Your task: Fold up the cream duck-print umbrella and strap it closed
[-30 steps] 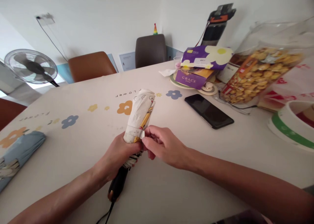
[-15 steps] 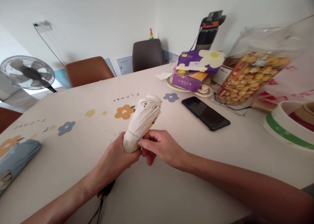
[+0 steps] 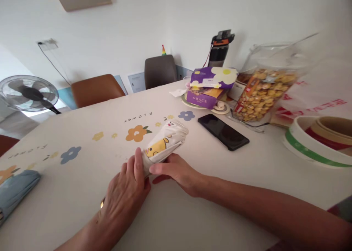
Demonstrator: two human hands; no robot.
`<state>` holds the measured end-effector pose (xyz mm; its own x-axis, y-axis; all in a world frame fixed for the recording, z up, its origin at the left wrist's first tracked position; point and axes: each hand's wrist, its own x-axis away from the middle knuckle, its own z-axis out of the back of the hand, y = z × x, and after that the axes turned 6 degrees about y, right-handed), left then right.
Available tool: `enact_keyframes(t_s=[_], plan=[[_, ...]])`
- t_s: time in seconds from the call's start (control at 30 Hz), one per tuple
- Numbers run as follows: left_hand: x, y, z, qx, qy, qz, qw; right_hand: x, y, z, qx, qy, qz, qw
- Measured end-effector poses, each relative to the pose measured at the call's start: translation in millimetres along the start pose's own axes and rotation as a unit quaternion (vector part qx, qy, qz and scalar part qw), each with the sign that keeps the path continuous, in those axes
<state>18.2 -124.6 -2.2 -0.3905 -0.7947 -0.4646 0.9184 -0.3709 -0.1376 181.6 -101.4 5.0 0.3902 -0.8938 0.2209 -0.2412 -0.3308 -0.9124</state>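
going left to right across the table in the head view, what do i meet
Blue cloth bundle, left hand, white umbrella, black phone, clear snack container, green-and-white roll.

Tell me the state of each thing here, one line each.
White umbrella: furled, gripped
Left hand: wrapped round the umbrella
Right hand: thumb and fingers touching the umbrella
Phone: lying flat, screen dark
Bottle: upright, lid on
Clear container: partly filled
Blue bundle: folded, cut off by frame
Fan: can't tell if spinning

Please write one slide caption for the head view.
Left hand grips a folded white umbrella, right hand touching it, near a phone.
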Motion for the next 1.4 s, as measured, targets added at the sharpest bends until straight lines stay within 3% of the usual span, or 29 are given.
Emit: enact_keyframes(t_s=[0.07,0.13,0.23,0.3,0.37,0.4,0.47,0.53,0.57,0.6,0.63,0.7,0.87,0.97,1.03,1.07,1.1,1.2,1.23,1.27,1.3,1.33,1.4], plan=[[5,2,-1.7,-0.008,0.038,-0.039,0.998,-1,1,2,-0.024,0.016,0.015,0.999],[6,3,0.1,0.037,0.028,-0.028,0.999,-4,3,7,-0.035,0.032,0.019,0.999],[-3,-2,7.6,0.191,-0.052,0.067,0.978,-14,2,21,-0.045,0.034,0.018,0.998],[-14,-10,13.1,0.321,-0.105,0.159,0.928,-21,-1,32,-0.063,0.025,0.031,0.997],[-25,-18,15.9,0.454,-0.188,0.236,0.839,-27,-4,42,-0.088,0.023,0.046,0.995],[-28,-21,15.5,0.518,-0.248,0.262,0.775,-29,-5,46,-0.097,0.018,0.053,0.994],[-31,-25,10.3,0.639,-0.371,0.283,0.612,-31,-7,52,-0.109,0.003,0.067,0.992],[-26,-24,1.3,0.724,-0.433,0.284,0.456,-31,-8,55,-0.114,-0.025,0.076,0.99],[-22,-21,-3.1,0.749,-0.443,0.282,0.405,-31,-7,56,-0.116,-0.043,0.076,0.989],[-19,-18,-6.9,0.764,-0.444,0.281,0.375,-31,-7,57,-0.121,-0.061,0.071,0.988],[-15,-15,-9.6,0.771,-0.438,0.283,0.365,-31,-5,57,-0.127,-0.079,0.063,0.987],[-10,-9,-11.6,0.768,-0.411,0.3,0.389,-32,-3,56,-0.145,-0.098,0.044,0.984],[-15,-2,-6.8,0.673,-0.354,0.32,0.565,-35,5,48,-0.19,-0.059,0.019,0.98],[-19,-1,-4.8,0.616,-0.355,0.321,0.626,-36,9,45,-0.206,-0.038,0.011,0.978],[-19,-2,-5.0,0.621,-0.351,0.321,0.622,-37,11,47,-0.213,-0.05,0.016,0.976],[-18,-2,-5.8,0.645,-0.354,0.313,0.6,-38,11,48,-0.216,-0.064,0.021,0.974],[-17,-3,-7.1,0.679,-0.361,0.304,0.562,-38,11,49,-0.218,-0.081,0.027,0.972],[-11,-3,-12.1,0.772,-0.391,0.279,0.416,-37,11,52,-0.216,-0.134,0.034,0.967],[-9,-3,-13.4,0.786,-0.395,0.277,0.386,-37,10,52,-0.213,-0.147,0.032,0.965],[-7,-2,-13.9,0.791,-0.393,0.278,0.377,-36,10,51,-0.208,-0.155,0.029,0.965],[-6,-1,-13.7,0.789,-0.389,0.279,0.386,-35,8,50,-0.202,-0.153,0.027,0.967],[-6,0,-12.5,0.777,-0.382,0.281,0.413,-35,7,49,-0.193,-0.141,0.025,0.971],[-9,1,-8.0,0.72,-0.35,0.296,0.522,-34,4,46,-0.167,-0.091,0.029,0.981]])
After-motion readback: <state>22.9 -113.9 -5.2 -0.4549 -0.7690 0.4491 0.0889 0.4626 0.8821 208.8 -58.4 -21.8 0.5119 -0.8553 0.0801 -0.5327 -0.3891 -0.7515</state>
